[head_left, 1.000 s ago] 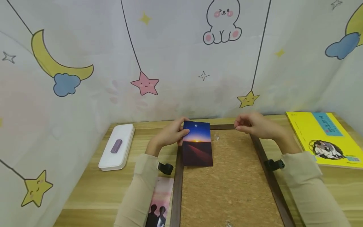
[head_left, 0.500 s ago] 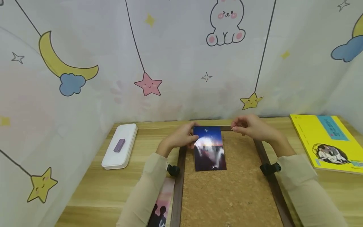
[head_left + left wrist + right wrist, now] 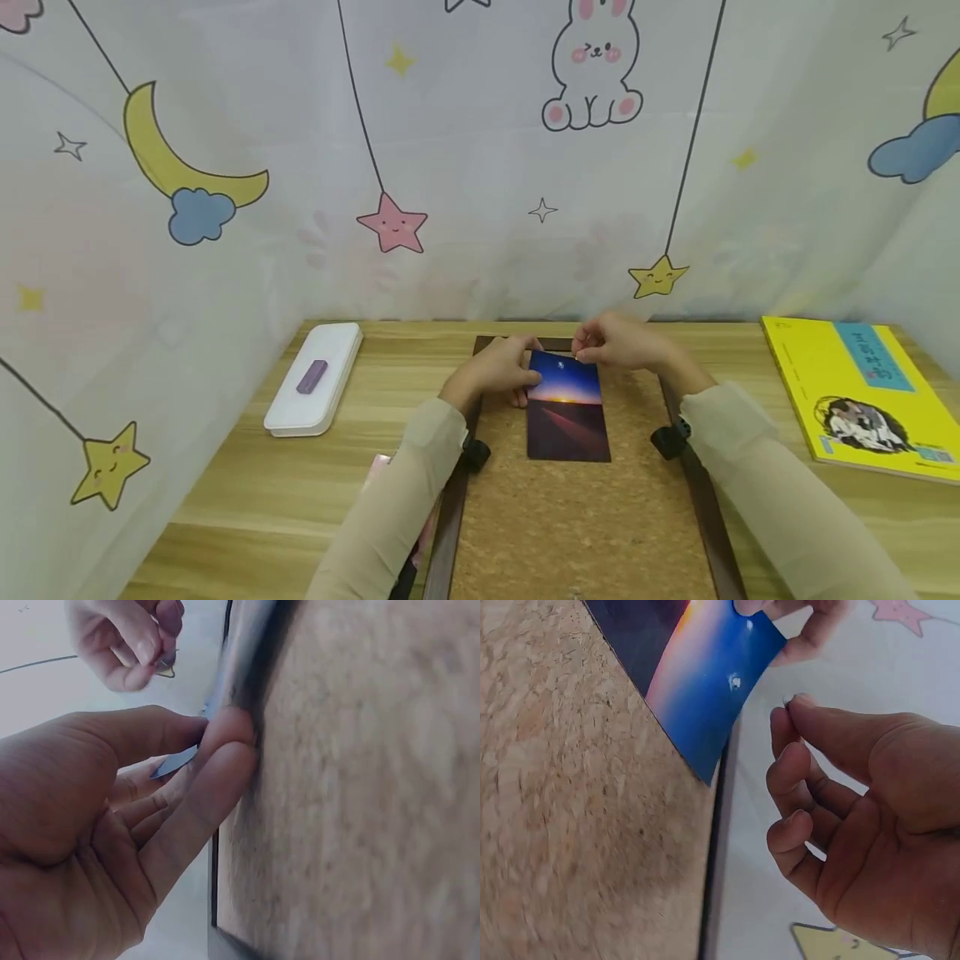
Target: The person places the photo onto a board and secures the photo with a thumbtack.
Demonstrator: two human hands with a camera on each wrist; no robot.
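My left hand (image 3: pixel 497 368) pinches a sunset photo (image 3: pixel 567 421) at its upper left edge, thumb in front and fingers behind. The photo, dark blue above and dark red-brown below, overlaps the upper part of a brown-framed cork board (image 3: pixel 570 525). In the right wrist view, its blue end curves up over the cork. Close by the photo's upper right corner, my right hand (image 3: pixel 622 342) pinches a small shiny thumbtack (image 3: pixel 165 669) between thumb and index finger. The fingertips partly hide the thumbtack, and its other fingers are curled in the right wrist view.
To the left lies a white case (image 3: pixel 296 412) with a small purple block (image 3: pixel 311 377) on it. A yellow book (image 3: pixel 862 392) rests at the right. My left forearm mostly covers a pink picture (image 3: pixel 378 465). A printed curtain (image 3: pixel 480 167) hangs behind the table.
My left hand has brought the photo rightward over the cork board. The right hand, with the thumbtack, has come left to the photo's upper right corner. The head view has shifted slightly.
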